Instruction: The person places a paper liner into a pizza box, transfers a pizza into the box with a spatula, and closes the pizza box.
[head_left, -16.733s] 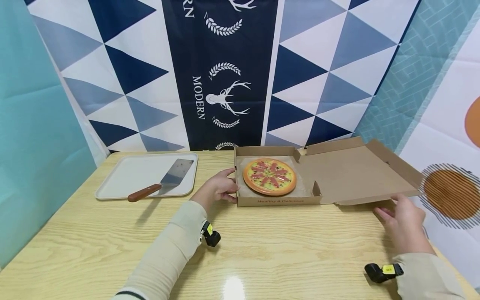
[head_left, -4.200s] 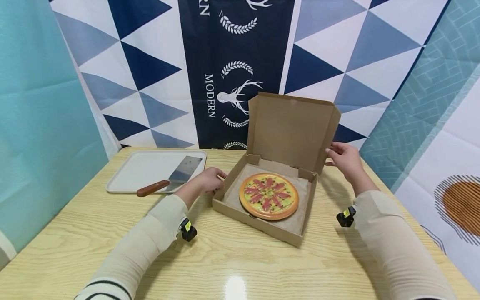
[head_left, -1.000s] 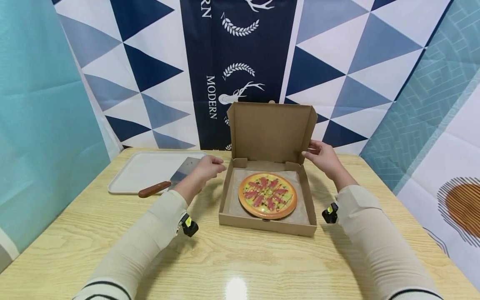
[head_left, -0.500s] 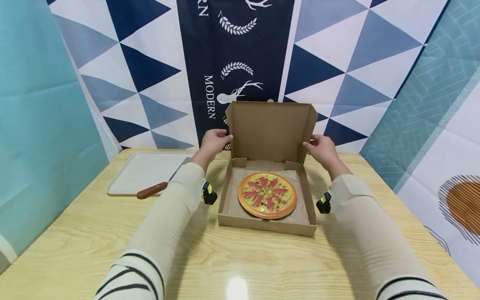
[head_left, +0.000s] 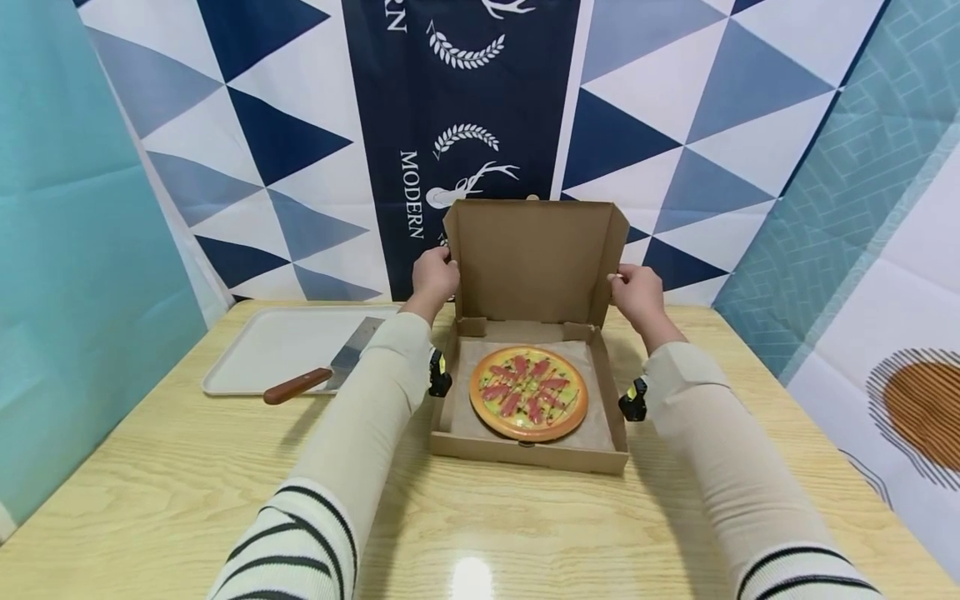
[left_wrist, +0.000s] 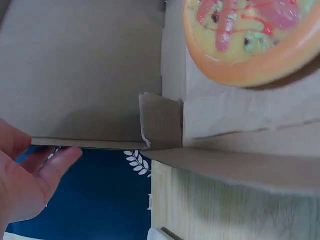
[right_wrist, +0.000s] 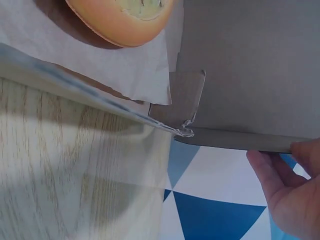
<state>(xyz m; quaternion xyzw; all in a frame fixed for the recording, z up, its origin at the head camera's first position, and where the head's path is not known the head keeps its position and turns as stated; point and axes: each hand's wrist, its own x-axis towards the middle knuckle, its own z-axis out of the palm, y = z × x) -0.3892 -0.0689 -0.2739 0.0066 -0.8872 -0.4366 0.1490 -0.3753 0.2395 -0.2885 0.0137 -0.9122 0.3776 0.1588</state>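
Observation:
A cardboard pizza box (head_left: 528, 457) stands on the table, its lid (head_left: 536, 258) raised upright at the back. Inside, on brown paper, lies a round pizza (head_left: 528, 393) with red strips on a yellow-green top. My left hand (head_left: 435, 279) pinches the lid's left side flap, thumb at the inner side and fingers outside, as the left wrist view shows. On the opposite side my right hand (head_left: 639, 292) grips the right side flap (right_wrist: 240, 139) between thumb and fingers.
A white tray (head_left: 262, 346) sits at the back left of the wooden table (head_left: 172, 475). Across its right part lies a metal spatula (head_left: 356, 342), its brown handle (head_left: 297, 386) reaching past the front rim. Patterned cloth (head_left: 457, 108) hangs behind the table.
The lid, flat on the right at first, was raised, and the box was turned to face me. My left hand then moved up from beside the box to the lid's left flap.

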